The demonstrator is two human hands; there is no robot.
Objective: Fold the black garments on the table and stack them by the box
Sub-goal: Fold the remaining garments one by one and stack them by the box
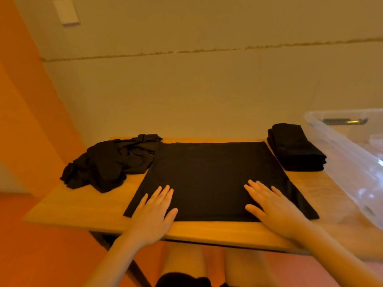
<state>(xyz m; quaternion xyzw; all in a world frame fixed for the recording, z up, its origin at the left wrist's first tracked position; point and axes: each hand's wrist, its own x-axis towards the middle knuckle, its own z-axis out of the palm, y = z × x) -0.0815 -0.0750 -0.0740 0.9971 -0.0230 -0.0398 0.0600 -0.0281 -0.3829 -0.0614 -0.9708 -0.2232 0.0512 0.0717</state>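
A wooden table point(87, 206) is filling the lower middle of the frame, its pale orange-brown top running from lower left toward the right edge. A black garment point(209, 175) is lying spread flat across the centre of it, smoothed into a rough rectangle whose near hem is reaching almost to the table's front edge. The left hand point(154, 210) is resting palm-down on the garment's near left corner, fingers straight and slightly spread, with the heel of the palm over the bare wood. The right hand point(269, 206) is lying flat in the same way on the near right part of the cloth, fingers extended and holding nothing.

At centre left, a crumpled heap of black clothes point(109, 162) is sitting on the table, touching the flat garment's far left edge. At centre right, a neat stack of folded black garments point(294, 150) is sitting just beside a clear plastic box point(344, 154), which is occupying the right edge of the frame.

Behind the table, a plain cream wall point(207, 90) is filling the upper frame, crossed by a rough horizontal seam point(186, 51). A white wall plate point(66, 11) is showing in the upper left, and an orange panel point(22, 100) is running down the left side. Reddish floor point(41, 255) is showing below the table.
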